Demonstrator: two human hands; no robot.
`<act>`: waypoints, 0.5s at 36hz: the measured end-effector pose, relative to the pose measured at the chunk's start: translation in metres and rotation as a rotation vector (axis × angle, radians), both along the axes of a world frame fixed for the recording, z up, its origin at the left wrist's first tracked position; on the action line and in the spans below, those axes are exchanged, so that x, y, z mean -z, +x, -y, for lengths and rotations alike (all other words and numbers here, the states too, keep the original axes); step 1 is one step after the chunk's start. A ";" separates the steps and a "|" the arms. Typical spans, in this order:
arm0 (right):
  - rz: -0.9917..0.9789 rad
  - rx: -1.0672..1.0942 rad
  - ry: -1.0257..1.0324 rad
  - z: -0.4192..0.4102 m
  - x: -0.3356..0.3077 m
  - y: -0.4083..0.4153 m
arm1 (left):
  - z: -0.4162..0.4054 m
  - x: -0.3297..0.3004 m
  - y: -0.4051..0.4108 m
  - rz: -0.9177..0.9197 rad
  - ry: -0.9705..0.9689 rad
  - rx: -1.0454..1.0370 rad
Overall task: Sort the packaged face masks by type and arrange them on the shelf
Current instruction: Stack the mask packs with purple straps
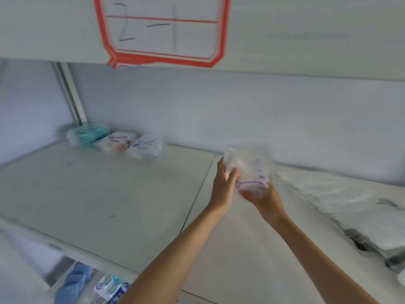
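Both hands held one clear packet of masks (252, 172) above the shelf (131, 194): the left hand (223, 185) pinched its upper edge, the right hand (265, 198) cupped it from below, fingers curled round it. To do this well, the printing should be read first, then the packet laid with its like. Far left of the grip, three packets (114, 139) lay against the back wall; just right, a loose heap of clear packets (328, 189). No container showed.
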State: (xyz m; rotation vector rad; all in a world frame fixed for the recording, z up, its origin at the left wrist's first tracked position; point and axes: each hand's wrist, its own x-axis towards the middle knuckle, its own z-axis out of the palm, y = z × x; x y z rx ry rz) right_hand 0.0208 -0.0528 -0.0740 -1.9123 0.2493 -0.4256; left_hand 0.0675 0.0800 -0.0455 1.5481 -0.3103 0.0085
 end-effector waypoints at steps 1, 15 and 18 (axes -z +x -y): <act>0.001 -0.010 0.010 -0.011 0.001 0.014 | -0.012 -0.002 0.010 0.006 0.019 -0.041; 0.014 0.157 0.273 -0.177 -0.029 0.143 | -0.117 -0.016 0.184 -0.168 0.497 -0.136; -0.075 0.226 0.243 -0.183 -0.018 0.172 | -0.122 -0.014 0.207 -0.162 0.598 -0.120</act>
